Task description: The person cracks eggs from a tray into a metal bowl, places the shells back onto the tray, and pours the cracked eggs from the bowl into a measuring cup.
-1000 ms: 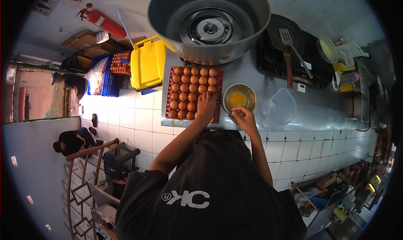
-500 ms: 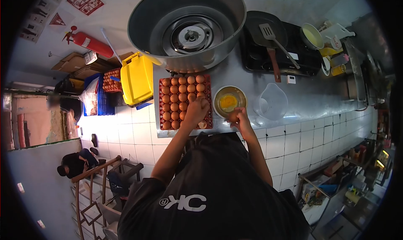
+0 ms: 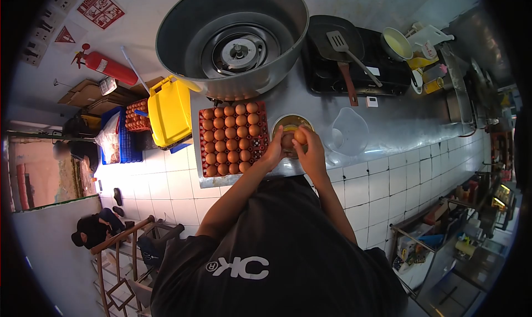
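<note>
My left hand point(image 3: 275, 149) is closed around a brown egg point(image 3: 287, 140), which lies in shadow and is partly covered by the fingers. My right hand point(image 3: 312, 151) grips another brown egg point(image 3: 300, 136) beside it. Both hands meet over the near side of a metal bowl point(image 3: 292, 117), with yellow egg showing inside above the fingers. To the left stands a red egg tray point(image 3: 256, 143) filled with several rows of brown eggs; one cell near my left hand holds no egg. My left forearm hides the tray's near right corner.
A large metal mixing bowl point(image 3: 233, 78) stands behind the tray. Right of the hands sits a clear plastic jug point(image 3: 349, 131). Farther back, a stove point(image 3: 382, 78) carries a pan with a spatula point(image 3: 354, 59). A yellow lidded bin point(image 3: 169, 112) is left of the counter. A person point(image 3: 97, 228) sits at lower left.
My left hand has left the tray, taking an egg to the bowl beside my right hand. The right hand has risen slightly with its egg. The whole view has shifted a little.
</note>
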{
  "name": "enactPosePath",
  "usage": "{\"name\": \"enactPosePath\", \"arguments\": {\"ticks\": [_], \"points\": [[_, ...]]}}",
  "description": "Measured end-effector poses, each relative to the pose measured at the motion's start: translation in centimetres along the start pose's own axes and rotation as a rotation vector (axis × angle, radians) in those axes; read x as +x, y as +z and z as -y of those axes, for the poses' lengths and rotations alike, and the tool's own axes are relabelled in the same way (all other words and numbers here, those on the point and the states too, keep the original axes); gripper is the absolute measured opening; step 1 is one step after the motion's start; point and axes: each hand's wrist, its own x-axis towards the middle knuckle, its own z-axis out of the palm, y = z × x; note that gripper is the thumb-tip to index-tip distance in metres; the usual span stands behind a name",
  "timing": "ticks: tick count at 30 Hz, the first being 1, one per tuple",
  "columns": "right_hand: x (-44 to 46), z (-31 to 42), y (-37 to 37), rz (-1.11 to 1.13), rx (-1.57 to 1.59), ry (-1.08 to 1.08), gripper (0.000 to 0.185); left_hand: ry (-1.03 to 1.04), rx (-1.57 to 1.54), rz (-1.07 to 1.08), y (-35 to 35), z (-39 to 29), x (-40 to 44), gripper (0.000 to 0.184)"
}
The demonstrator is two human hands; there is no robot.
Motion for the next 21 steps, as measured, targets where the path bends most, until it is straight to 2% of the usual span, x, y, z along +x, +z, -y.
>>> {"name": "enactPosePath", "arguments": {"ticks": [4, 7, 9, 10, 12, 13, 15, 16, 18, 19, 21], "points": [[-0.3, -0.2, -0.2, 0.020, -0.053, -0.069, 0.051, 0.013, -0.067, 0.050, 0.6, 0.3, 0.0, 0.078], [0.1, -0.2, -0.4, 0.131, -0.059, -0.022, 0.050, -0.009, 0.045, 0.078, 0.5, 0.1, 0.4, 0.082], [0.1, 0.4, -0.5, -0.018, -0.037, -0.088, 0.051, -0.019, 0.072, 0.037, 0.6, 0.0, 0.2, 0.087], [-0.2, 0.1, -0.4, -0.017, -0.038, -0.085, 0.051, -0.022, 0.071, 0.037, 0.8, -0.1, 0.0, 0.087], [-0.4, -0.4, -0.3, 0.147, -0.053, 0.048, 0.050, -0.016, 0.025, 0.068, 1.0, -0.4, 0.0, 0.089], [-0.3, -0.3, -0.4, 0.146, -0.053, 0.049, 0.050, -0.017, 0.026, 0.068, 0.8, -0.2, 0.2, 0.089], [0.1, 0.0, -0.5, -0.039, -0.002, -0.054, 0.050, -0.032, 0.037, 0.031, 0.6, -0.4, 0.3, 0.091], [0.0, -0.1, -0.5, -0.036, 0.000, -0.051, 0.050, -0.034, 0.035, 0.028, 0.8, -0.4, 0.0, 0.091], [-0.2, -0.7, -0.5, 0.151, -0.048, -0.067, 0.048, -0.002, -0.004, 0.021, 1.3, -0.4, -0.2, 0.092], [-0.2, -0.8, -0.4, 0.147, -0.049, -0.065, 0.048, -0.004, -0.002, 0.023, 1.1, -0.2, 0.0, 0.092], [0.0, -1.3, -0.1, -0.015, 0.106, 0.032, 0.041, 0.003, 0.057, -0.040, 0.1, -0.1, 0.2, 0.082]]}}
